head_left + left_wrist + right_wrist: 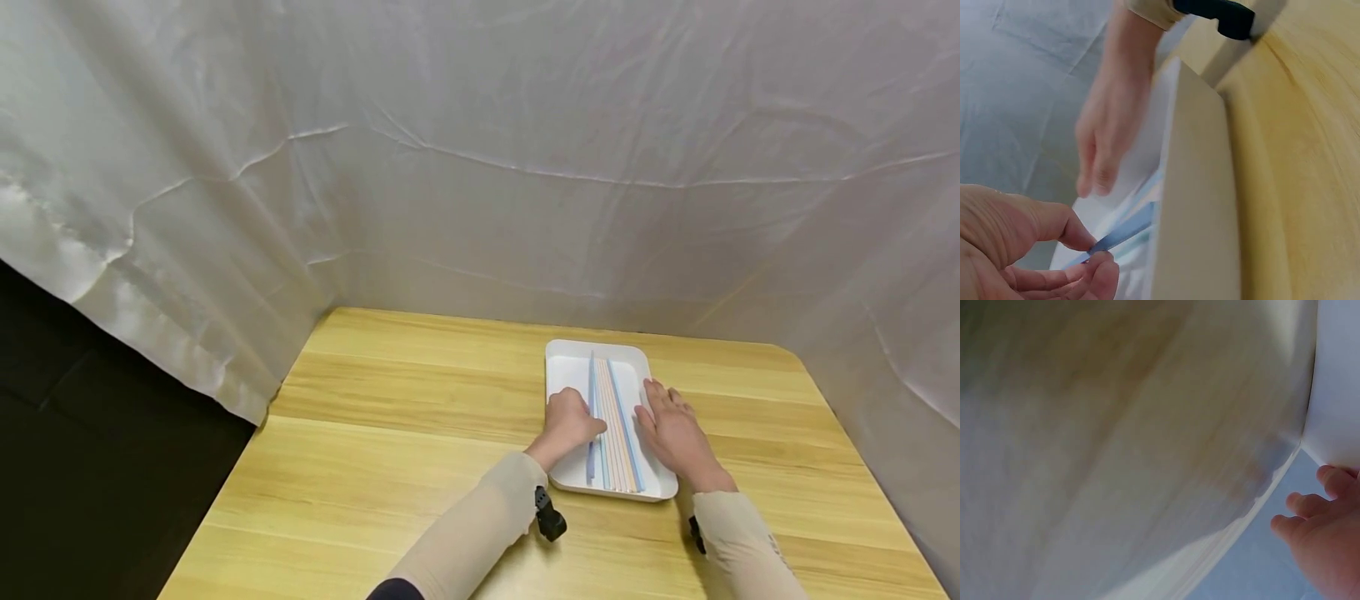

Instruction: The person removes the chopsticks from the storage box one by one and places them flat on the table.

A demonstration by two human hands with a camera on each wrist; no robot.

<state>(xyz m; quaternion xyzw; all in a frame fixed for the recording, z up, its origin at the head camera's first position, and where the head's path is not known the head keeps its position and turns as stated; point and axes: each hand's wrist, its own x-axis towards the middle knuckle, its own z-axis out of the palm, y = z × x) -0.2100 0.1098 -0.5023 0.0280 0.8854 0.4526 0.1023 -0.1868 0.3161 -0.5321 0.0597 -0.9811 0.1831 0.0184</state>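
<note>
On the cuff of the right sleeve point(738, 529) there are small dark marks, too small for reading. The left hand point(567, 423) is over the left part of a white rectangular tray point(564, 368), and its thumb and index finger are clamped on a thin blue strip point(1130, 226). In the left wrist view this strip passes between the two fingertips, and its flat length continues from them toward the tray wall. In the head view it runs lengthwise inside the tray, coming out above and below the hand, just left of the other sticks point(617, 442). If it is lifted from the tray floor, I cannot tell. These other sticks, pale blue at the sides and pale pink or cream in the middle, lie nearly parallel in a narrow row, close to the left thumb. The right hand point(678, 437) rests at the right rim of the tray, its fingers extended and its thumb standing apart from them on the inner side, near the sticks but not gripping them. A black device point(550, 515) is worn at the left sleeve point(472, 521). The tray stands on a wood-grain table point(420, 383), near a pale, creased curtain point(487, 233).
</note>
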